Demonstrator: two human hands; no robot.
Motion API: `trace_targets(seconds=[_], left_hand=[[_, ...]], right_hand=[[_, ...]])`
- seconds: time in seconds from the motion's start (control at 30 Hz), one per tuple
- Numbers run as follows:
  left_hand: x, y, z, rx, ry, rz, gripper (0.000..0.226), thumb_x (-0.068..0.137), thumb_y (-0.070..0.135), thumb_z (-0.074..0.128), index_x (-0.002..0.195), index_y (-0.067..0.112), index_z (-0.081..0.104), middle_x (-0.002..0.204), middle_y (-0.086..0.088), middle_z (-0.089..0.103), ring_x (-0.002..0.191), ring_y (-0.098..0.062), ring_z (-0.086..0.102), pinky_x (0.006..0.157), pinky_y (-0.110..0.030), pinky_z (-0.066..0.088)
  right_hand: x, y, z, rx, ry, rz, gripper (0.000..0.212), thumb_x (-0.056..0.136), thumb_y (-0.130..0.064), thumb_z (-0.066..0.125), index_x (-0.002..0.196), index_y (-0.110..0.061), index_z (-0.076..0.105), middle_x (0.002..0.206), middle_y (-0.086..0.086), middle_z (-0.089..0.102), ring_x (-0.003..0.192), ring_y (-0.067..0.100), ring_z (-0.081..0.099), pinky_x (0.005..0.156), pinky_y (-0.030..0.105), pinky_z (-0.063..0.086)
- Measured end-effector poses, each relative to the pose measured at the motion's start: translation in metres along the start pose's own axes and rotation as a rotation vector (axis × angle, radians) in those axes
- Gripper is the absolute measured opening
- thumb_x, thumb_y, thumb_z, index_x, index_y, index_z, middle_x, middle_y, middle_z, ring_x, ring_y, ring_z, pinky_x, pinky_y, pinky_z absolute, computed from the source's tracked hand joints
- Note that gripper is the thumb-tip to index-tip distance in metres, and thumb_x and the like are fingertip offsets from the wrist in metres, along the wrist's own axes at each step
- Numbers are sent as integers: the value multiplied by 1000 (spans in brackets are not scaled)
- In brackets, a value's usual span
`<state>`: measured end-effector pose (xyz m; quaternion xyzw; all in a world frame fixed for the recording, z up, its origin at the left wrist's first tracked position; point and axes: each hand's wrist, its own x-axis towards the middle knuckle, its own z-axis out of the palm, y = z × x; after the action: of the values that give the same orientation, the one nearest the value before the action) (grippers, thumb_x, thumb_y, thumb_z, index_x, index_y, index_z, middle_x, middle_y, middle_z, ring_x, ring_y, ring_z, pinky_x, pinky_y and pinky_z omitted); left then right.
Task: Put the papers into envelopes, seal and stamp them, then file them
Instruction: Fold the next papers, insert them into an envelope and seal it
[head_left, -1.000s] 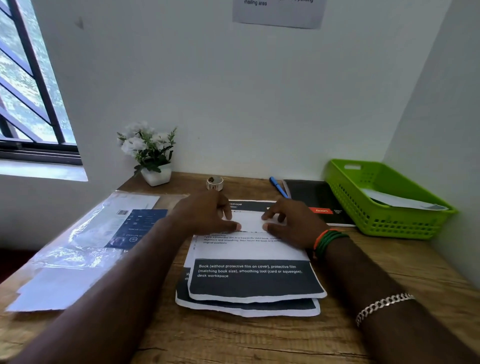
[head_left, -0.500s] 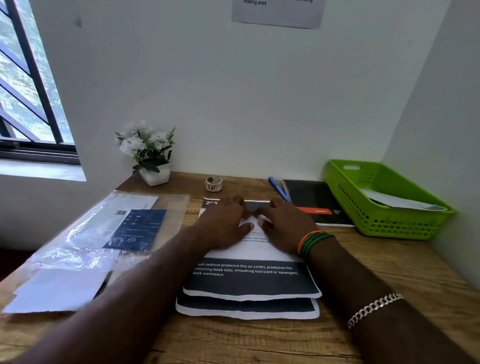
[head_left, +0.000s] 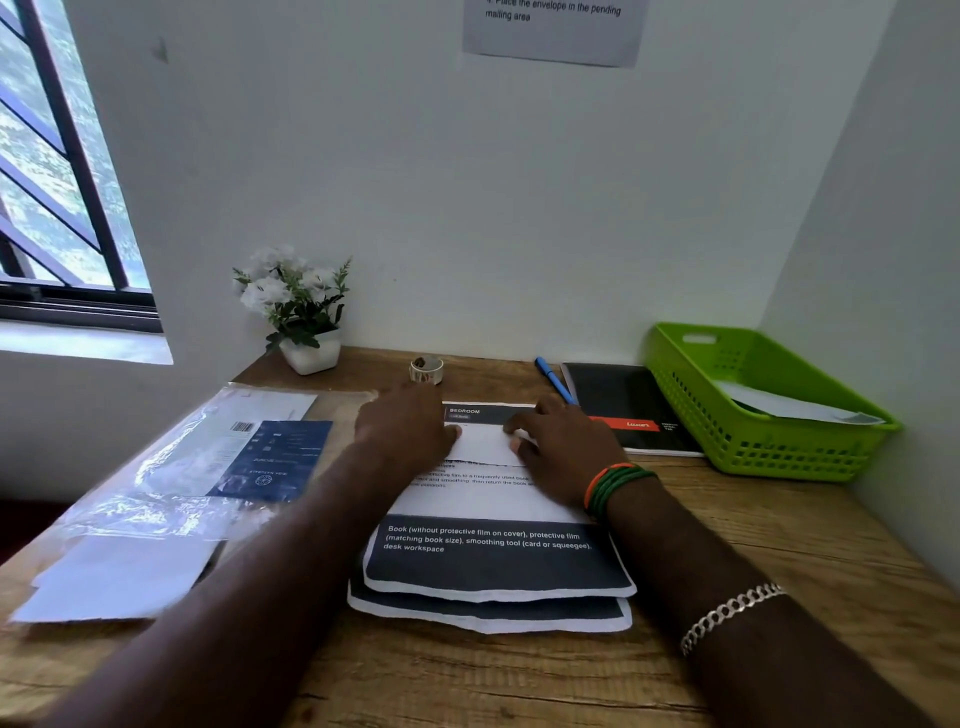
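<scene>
Wooden desk (head_left: 779, 545): left hand (head_left: 410, 428) and right hand (head_left: 563, 441), fingers flat, pressing folded top paper (head_left: 488, 499); best creasing outward evenly, edges aligned

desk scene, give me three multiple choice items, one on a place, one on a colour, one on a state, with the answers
1. Where does the basket stand?
A. far right of the desk
B. by the window
C. on the floor

2. What colour is the pen?
A. red
B. blue
C. green

3. What are the hands doing?
A. holding the pen
B. hanging idle
C. pressing on the papers

Answers:
1 A, it sits against the right wall.
2 B, its barrel is blue.
3 C, the left hand and right hand lie on the top sheet of the papers.
</scene>
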<state>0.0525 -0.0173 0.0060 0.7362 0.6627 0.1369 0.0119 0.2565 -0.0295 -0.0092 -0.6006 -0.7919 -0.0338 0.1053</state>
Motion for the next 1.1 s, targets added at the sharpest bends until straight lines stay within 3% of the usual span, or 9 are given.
trace_targets(seconds=[0.1,0.2,0.27,0.43,0.9,1.1], left_hand=[[-4,9,4,-7,-8,95,36,94,51,64,105,17,69,119,-7,64,108,-26,62,94,-42,54],[-9,19,11,-110,-74,265,45,98,48,60,132,21,67,127,-2,52,117,-21,56,99,-37,48],[-9,24,13,-118,-72,308,43,99,47,58,133,22,67,126,-2,48,118,-20,52,99,-36,46],[-2,18,17,-130,-40,229,55,92,54,66,134,18,66,125,-1,54,117,-20,56,101,-38,48],[6,2,16,-139,-42,112,68,79,68,72,126,21,69,126,-1,67,111,-18,60,97,-38,52],[7,4,16,-185,-13,127,60,79,61,77,122,18,73,128,2,70,117,-17,61,99,-34,50]], right_hand=[[0,-2,0,2,5,11,29,99,-47,42,124,-41,56,125,-3,51,121,25,53,95,46,47],[1,-6,-1,-18,-1,28,30,100,-47,40,125,-42,56,128,-2,51,125,26,50,97,48,45],[1,-6,-1,-49,8,33,30,100,-46,40,126,-42,55,131,-2,50,127,26,48,99,50,40],[1,-5,-5,-96,23,68,31,100,-45,39,124,-43,58,138,-5,51,131,25,43,103,53,31],[0,27,-17,-217,128,347,34,91,-43,51,114,-25,69,119,1,61,119,29,48,97,44,34],[4,21,-7,-48,157,98,31,93,-53,52,115,-33,64,127,-1,58,118,26,47,96,42,34]])
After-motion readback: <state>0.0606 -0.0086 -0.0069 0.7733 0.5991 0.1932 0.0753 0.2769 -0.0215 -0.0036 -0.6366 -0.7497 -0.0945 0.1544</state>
